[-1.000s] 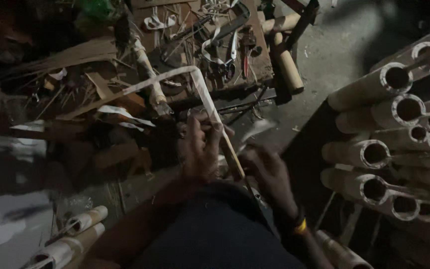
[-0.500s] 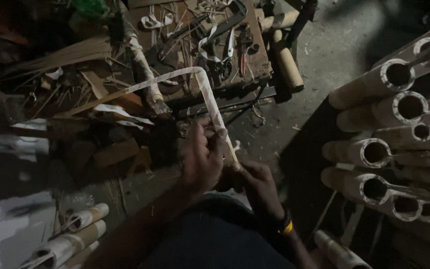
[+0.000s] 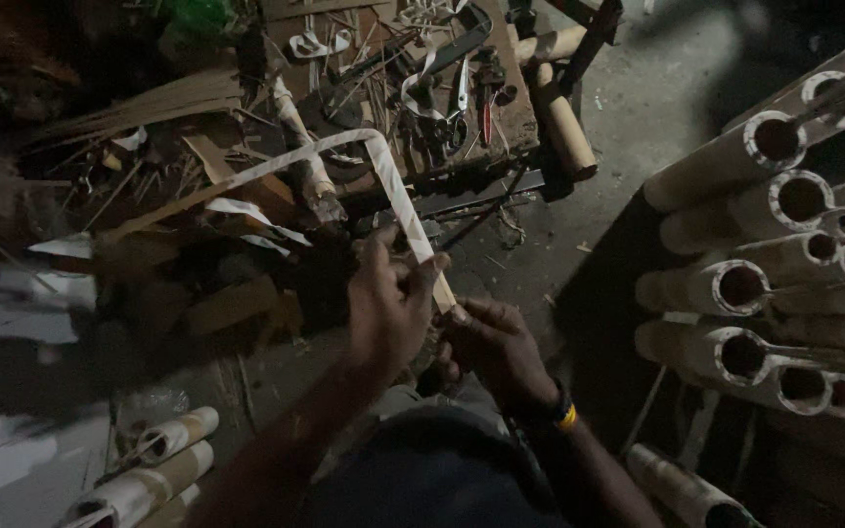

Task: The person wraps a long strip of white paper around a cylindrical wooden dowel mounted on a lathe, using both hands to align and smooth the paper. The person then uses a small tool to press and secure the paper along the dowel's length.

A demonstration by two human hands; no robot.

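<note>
A dim, cluttered floor (image 3: pixel 638 108) of grey concrete fills the view from the head camera, strewn with scraps. Along the right side lies a stack of hollow bamboo tubes (image 3: pixel 735 156), their open ends turned toward the viewer, piled several rows high. At the top middle sits a wooden board (image 3: pixel 511 108) that serves as the surface for a jumble of small metal tools (image 3: pixel 462 98), with a short bamboo rod (image 3: pixel 564 127) lying just beside its right edge. To the left is a heap of thin wood slats and splinters (image 3: pixel 149 108). At the lower left lie a few short paper-wrapped rolls (image 3: pixel 173 435). In the centre, a long pale strip (image 3: pixel 295 161) runs from the left heap up to a sharp bend, then slants down into both hands. The left hand (image 3: pixel 388 308) has its fingers closed around the strip's lower stretch, thumb pressed on top. The right hand (image 3: pixel 491 347), with a dark and yellow wristband (image 3: pixel 559 416), pinches the strip's lower end just below, touching the left hand.
</note>
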